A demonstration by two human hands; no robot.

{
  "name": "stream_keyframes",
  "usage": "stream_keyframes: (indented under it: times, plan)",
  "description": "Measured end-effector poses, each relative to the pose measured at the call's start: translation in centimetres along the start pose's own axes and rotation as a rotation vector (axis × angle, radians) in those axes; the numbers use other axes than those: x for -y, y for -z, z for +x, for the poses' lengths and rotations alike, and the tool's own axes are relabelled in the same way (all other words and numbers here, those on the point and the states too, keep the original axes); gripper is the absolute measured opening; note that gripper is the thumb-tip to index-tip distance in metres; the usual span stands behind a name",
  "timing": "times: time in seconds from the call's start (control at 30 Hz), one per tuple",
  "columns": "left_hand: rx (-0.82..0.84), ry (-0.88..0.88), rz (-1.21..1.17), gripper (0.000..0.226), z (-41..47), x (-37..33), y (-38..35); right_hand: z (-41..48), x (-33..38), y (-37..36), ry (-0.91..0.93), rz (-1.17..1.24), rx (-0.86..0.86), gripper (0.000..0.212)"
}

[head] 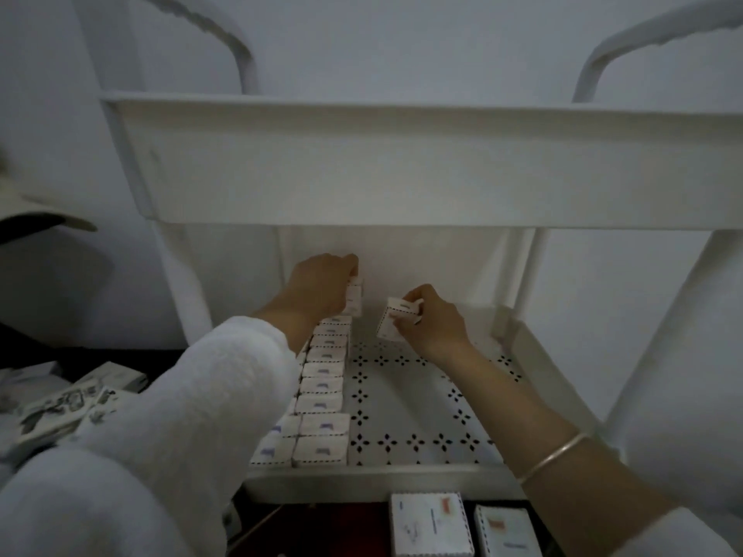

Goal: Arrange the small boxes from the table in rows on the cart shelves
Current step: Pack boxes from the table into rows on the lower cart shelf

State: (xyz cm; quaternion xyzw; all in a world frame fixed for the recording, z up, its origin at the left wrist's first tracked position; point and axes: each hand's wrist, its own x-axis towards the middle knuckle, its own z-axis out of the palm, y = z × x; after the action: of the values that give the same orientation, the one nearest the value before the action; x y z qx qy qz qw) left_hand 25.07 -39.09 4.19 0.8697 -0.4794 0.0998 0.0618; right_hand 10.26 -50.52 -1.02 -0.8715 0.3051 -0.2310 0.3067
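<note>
We see a row of small boxes [323,389] lining the left side of the perforated cart shelf [422,400]. At its far end our left hand [321,285] pinches an upright box [354,296]. Just beside it, our right hand [436,321] grips a tilted box [394,321].

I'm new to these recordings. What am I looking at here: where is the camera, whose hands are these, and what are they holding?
There is no machine here: a person works with bare hands. The single picture comes from a camera worn on their head, looking forward and down. In front stands a white cart. Its upper shelf crosses the top. Below it is a perforated shelf, where a row of boxes runs along the left side. The left hand holds a small box at the far end of that row. The right hand grips a tilted box just beside it. More boxes lie on the table at lower left.
</note>
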Motion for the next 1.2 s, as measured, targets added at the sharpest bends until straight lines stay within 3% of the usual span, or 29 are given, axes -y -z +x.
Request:
stream_keyframes:
  times: [0.3, 0.6, 0.7, 0.77, 0.87, 1.0, 1.1, 1.2]
  plan:
    - [0.203, 0.039, 0.003, 0.041, 0.1, 0.9, -1.9, 3.2, 1.8, -3.4, 0.125, -0.161, -0.108, 0.032]
    - [0.092, 0.113, 0.117, 0.024, -1.7, -0.6, -1.7, 3.6, 1.5, -6.2, 0.146, -0.147, 0.026, 0.029]
    - [0.042, 0.170, 0.042, 0.032, -2.8, -1.3, -2.2, 3.4, 1.7, -6.5, 0.166, -0.082, 0.067, 0.035]
    - [0.042, 0.249, -0.063, 0.040, -4.3, -1.7, -2.6, 3.1, 1.8, -6.4, 0.107, 0.054, 0.099, 0.041]
    - [0.033, 0.302, -0.045, 0.052, -7.3, -2.2, -3.5, 2.7, 2.0, -6.0, -0.108, 0.318, 0.162, 0.032]
    - [0.135, 0.551, -0.112, 0.061, -10.0, -2.2, -3.3, 0.9, 3.6, -5.7, -0.192, 0.282, 0.287, 0.029]
    - [0.217, 0.798, -0.409, 0.060, -10.2, -1.8, -2.7, -0.5, 6.0, -6.1, -0.288, 0.379, 0.367, 0.036]
    - [0.227, 0.878, -0.613, 0.052, -9.5, -1.1, -1.8, -0.8, 8.3, -6.4, -0.416, 0.465, 0.427, 0.040]
